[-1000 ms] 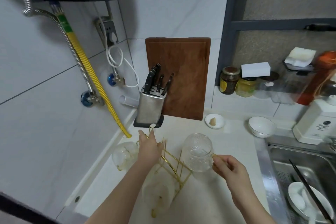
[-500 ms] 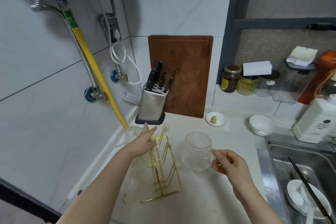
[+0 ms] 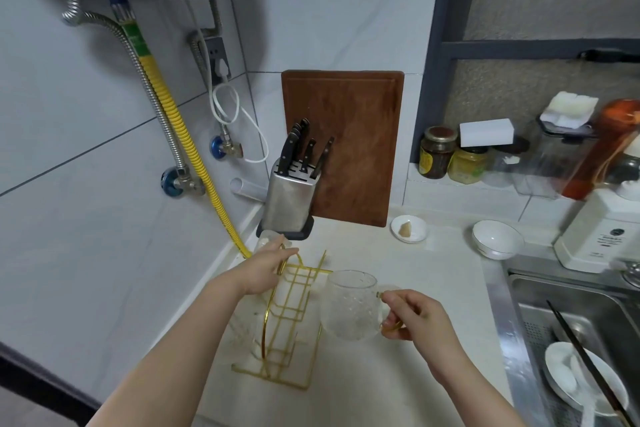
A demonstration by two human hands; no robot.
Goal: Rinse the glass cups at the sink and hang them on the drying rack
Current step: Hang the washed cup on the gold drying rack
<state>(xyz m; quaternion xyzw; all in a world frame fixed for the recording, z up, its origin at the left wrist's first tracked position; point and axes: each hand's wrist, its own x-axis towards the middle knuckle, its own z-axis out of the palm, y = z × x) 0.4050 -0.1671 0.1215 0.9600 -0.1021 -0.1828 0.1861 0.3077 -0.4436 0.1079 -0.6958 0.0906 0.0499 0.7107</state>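
Observation:
A gold wire drying rack (image 3: 285, 319) stands upright on the pale counter. My left hand (image 3: 265, 269) grips the curved handle at its top. Another glass cup (image 3: 264, 242) shows partly behind that hand, at the rack's far side. My right hand (image 3: 414, 317) pinches the gold handle of a textured glass cup (image 3: 349, 305), held mouth up just right of the rack and touching or nearly touching its upper wires. A faint glass shape hangs low on the rack's left side, hard to make out.
A steel knife block (image 3: 289, 199) and a wooden cutting board (image 3: 346, 146) stand behind the rack. A small dish (image 3: 408, 229) and a white bowl (image 3: 497, 239) sit further right. The sink (image 3: 519, 319) at right holds a plate with chopsticks. A yellow hose runs down the left wall.
The rack went from tipped over to upright under my left hand. The cup in my right hand turned from mouth down to mouth up and stays beside the rack.

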